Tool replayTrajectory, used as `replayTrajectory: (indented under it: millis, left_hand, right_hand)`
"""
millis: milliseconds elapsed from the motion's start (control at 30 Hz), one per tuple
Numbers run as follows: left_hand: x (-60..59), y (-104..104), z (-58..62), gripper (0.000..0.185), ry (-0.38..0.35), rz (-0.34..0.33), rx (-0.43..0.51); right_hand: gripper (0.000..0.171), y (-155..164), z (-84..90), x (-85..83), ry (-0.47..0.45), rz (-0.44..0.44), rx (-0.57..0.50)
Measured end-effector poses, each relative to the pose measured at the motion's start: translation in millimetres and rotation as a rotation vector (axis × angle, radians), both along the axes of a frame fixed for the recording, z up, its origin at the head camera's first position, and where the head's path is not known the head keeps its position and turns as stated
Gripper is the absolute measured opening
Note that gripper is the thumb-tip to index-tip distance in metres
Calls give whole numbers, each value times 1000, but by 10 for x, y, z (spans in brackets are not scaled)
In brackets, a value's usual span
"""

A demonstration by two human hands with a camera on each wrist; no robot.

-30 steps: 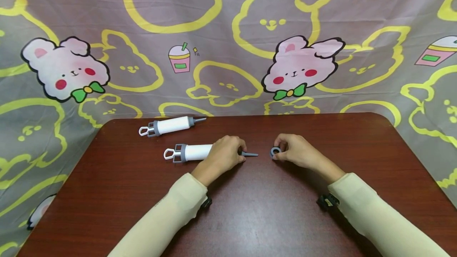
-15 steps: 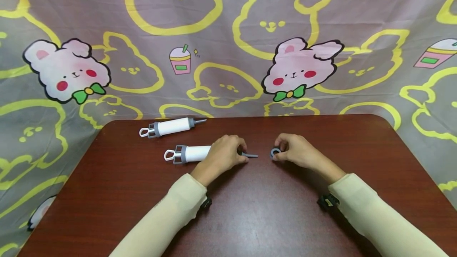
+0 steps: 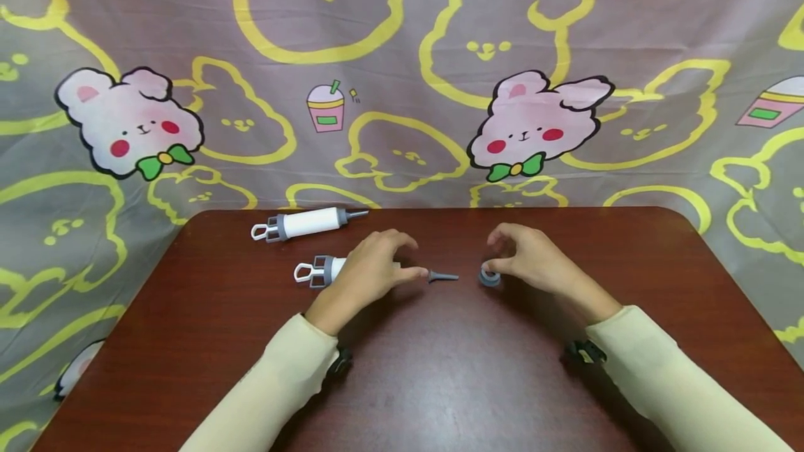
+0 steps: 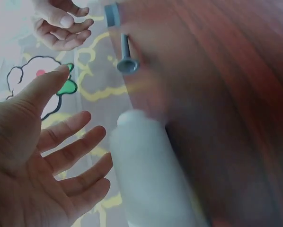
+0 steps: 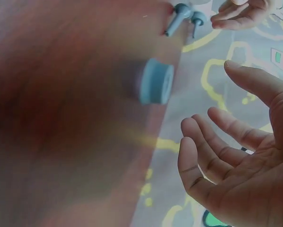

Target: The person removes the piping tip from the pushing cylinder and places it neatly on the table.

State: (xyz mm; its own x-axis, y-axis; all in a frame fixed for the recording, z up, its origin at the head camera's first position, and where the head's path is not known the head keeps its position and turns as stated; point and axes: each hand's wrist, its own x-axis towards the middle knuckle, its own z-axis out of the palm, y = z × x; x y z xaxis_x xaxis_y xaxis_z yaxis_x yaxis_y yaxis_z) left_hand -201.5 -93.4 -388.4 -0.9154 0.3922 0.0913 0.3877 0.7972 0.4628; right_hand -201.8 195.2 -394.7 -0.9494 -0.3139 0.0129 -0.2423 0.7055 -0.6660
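Note:
My left hand (image 3: 367,267) hovers with fingers spread over a white-barrelled syringe with a loop handle (image 3: 319,272), whose front end it partly hides. In the left wrist view a gap separates that hand from the white barrel (image 4: 146,175). Just beyond the left fingertips a slim grey nozzle (image 3: 443,276) lies detached on the table, its flared end towards the barrel. To its right, a grey ring-shaped cap (image 3: 489,276) rests on the wood. Above and beside it is my right hand (image 3: 534,260), fingers loosely bent; the right wrist view shows the cap (image 5: 155,81) apart from them.
A second, assembled syringe (image 3: 310,222) with its nozzle on lies near the table's back edge, left of centre. The brown table (image 3: 427,368) meets a patterned cloth (image 3: 402,89) hanging behind it.
My left hand has let go of the barrel and nozzle and drawn back leftwards, fingers opening. My right hand has released the grey cap, which stays on the table. The head view has shifted slightly.

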Motion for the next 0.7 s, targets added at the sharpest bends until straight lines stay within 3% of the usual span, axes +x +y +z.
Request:
replayTrajectory:
  millis: [333, 700]
  left_hand:
    - [24, -336, 75, 50, -13, 76, 61]
    - [7, -818, 180, 53, -24, 166, 66]
  right_hand:
    - [37, -332, 241, -121, 45, 60, 16]
    - [38, -841, 511, -386, 36, 201, 42]
